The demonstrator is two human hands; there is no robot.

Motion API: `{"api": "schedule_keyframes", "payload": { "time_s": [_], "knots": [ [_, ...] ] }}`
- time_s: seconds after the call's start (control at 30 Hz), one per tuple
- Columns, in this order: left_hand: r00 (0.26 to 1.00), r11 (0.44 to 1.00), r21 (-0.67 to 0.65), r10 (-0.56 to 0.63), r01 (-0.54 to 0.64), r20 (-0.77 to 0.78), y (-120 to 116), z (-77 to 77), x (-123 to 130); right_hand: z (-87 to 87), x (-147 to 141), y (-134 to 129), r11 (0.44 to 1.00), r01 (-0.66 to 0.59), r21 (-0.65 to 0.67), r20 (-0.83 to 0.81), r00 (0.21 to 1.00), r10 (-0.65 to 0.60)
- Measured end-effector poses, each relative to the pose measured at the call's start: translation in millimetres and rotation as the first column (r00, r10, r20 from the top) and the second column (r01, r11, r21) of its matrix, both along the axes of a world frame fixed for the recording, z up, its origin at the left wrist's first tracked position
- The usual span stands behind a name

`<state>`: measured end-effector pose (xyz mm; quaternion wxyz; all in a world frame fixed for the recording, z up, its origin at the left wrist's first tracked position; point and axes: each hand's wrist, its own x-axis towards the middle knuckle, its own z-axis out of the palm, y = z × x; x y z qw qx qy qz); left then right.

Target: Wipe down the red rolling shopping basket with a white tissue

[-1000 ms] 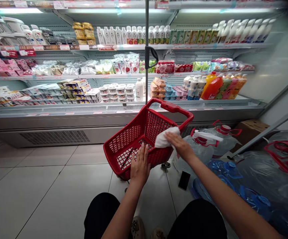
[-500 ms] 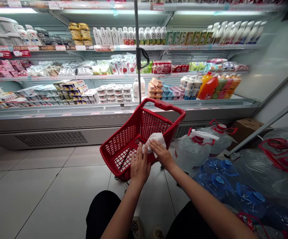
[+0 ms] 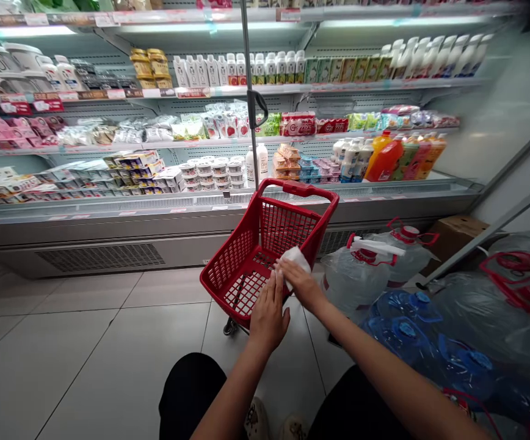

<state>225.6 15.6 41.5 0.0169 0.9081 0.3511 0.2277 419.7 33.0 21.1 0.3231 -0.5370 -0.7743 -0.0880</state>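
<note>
A red plastic shopping cart basket (image 3: 287, 227) with mesh sides stands in front of me, its handle (image 3: 298, 188) toward the fridge. My right hand (image 3: 300, 284) presses a white cloth or tissue (image 3: 297, 255) against the cart's near right side, fingers over it. Part of the cloth is covered by those fingers. Beside it, my left hand (image 3: 267, 315) lies along the near rim with fingers straight and together, its fingertips by the right hand's fingers. Nothing shows in the left hand.
Behind the cart runs an open refrigerated case (image 3: 192, 226) stocked with yogurt tubs, milk and juice bottles. To the right, large clear water jugs (image 3: 356, 278) and blue water bottles (image 3: 405, 333) crowd the floor, with a cardboard box (image 3: 457, 235) behind. A dark pole (image 3: 250, 91) rises behind the cart.
The cart's near end has swung to the right, showing a caster. My left hand has shifted slightly right and down; my right hand and the cloth have moved slightly right.
</note>
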Motion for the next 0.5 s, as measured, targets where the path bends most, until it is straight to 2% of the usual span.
{"api": "schedule_keyframes", "payload": {
  "time_s": [0.07,0.13,0.33,0.4,0.5],
  "knots": [
    [0.999,0.999,-0.018,-0.037,0.037,0.022,2,1.6,-4,-4.6,-5,-10,0.998,-0.062,-0.017,0.013,0.998,0.062],
    [0.996,0.996,-0.018,-0.084,0.085,0.012,12,5.1,-16,-3.4,9,-13,0.994,-0.103,-0.026,0.030,0.994,0.104],
    [0.976,0.993,0.027,-0.109,0.116,-0.189,47,12.4,-70,8.4,85,11,0.997,0.081,-0.011,-0.060,0.995,-0.081],
    [0.968,0.990,0.044,-0.121,0.134,-0.220,45,10.1,-75,8.4,93,16,0.996,0.091,-0.011,-0.079,0.993,-0.092],
    [0.975,0.991,0.082,-0.089,0.107,-0.205,29,4.2,-65,6.8,88,16,0.994,0.110,-0.009,-0.107,0.988,-0.110]
  ]
}}
